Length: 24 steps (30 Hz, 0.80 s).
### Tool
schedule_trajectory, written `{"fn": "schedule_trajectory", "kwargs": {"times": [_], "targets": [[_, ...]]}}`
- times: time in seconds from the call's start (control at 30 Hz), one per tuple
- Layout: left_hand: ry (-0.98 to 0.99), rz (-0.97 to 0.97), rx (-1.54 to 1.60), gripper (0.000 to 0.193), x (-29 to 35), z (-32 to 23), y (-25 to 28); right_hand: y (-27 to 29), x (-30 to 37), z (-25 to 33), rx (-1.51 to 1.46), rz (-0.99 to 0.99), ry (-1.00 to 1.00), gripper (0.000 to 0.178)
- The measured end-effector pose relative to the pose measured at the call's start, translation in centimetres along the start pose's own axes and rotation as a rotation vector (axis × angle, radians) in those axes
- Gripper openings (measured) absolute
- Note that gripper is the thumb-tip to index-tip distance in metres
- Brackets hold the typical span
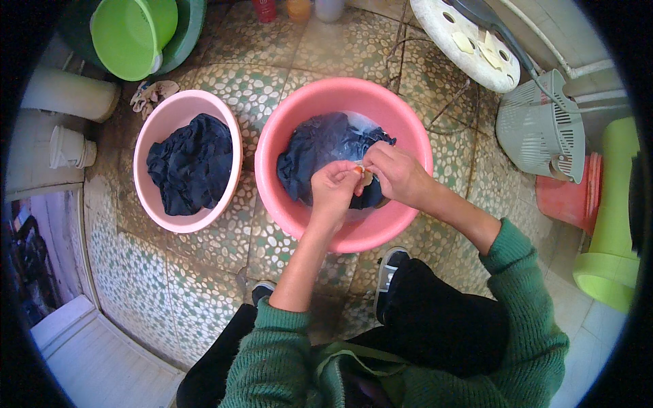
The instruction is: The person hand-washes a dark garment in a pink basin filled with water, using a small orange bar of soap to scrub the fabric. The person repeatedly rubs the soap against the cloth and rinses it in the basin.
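On the pebble-patterned floor point(218, 265), the pink tub point(410, 132) is sitting in the middle, with the smaller pale tub point(175, 107) standing just left of it. Dark cloth point(299, 160) is soaking in the pink tub; a dark bundle point(190, 163) is filling the pale one. Above the wet cloth, the left hand point(331, 190) and right hand point(401, 175) are both pinching, each grip holding a tiny orange-and-pale bit point(358, 170), too small to identify.

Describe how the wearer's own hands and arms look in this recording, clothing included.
The left hand and right hand are ungloved, with no watch visible at either wrist. Green, ribbed-knit sleeves cover the upper parts of the arms and end partway down the forearms, leaving the rest bare.
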State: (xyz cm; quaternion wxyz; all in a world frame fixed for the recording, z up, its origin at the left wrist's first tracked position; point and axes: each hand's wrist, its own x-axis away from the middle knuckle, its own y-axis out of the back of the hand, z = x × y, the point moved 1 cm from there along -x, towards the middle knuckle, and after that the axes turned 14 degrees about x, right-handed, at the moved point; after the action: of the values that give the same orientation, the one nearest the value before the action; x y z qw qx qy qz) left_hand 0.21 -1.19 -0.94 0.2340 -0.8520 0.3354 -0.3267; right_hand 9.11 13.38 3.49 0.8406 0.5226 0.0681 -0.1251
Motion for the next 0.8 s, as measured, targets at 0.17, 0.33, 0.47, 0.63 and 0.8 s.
{"fn": "schedule_trajectory", "kwargs": {"times": [0.17,0.33,0.47,0.63,0.8], "targets": [[-0.193,0.058,-0.249,0.009,-1.0,-1.3,0.4,-0.6,0.4,-0.8,-0.152,0.072,-0.155,0.010],[-0.074,0.150,-0.165,0.009,-0.9,-2.2,0.2,-0.6,0.2,-1.6,-0.373,0.134,-0.285,0.011],[-0.078,0.256,-0.077,0.011,-1.2,-2.0,0.7,-0.8,0.1,-1.7,-0.583,0.226,-0.451,0.012],[-0.110,0.243,-0.125,0.011,-1.2,-2.0,0.3,-1.0,0.0,-1.7,-0.627,0.244,-0.499,0.010],[-0.152,0.189,-0.235,0.009,-0.8,-2.6,-0.4,-0.7,-0.4,-1.0,-0.413,0.184,-0.421,0.004]]}}
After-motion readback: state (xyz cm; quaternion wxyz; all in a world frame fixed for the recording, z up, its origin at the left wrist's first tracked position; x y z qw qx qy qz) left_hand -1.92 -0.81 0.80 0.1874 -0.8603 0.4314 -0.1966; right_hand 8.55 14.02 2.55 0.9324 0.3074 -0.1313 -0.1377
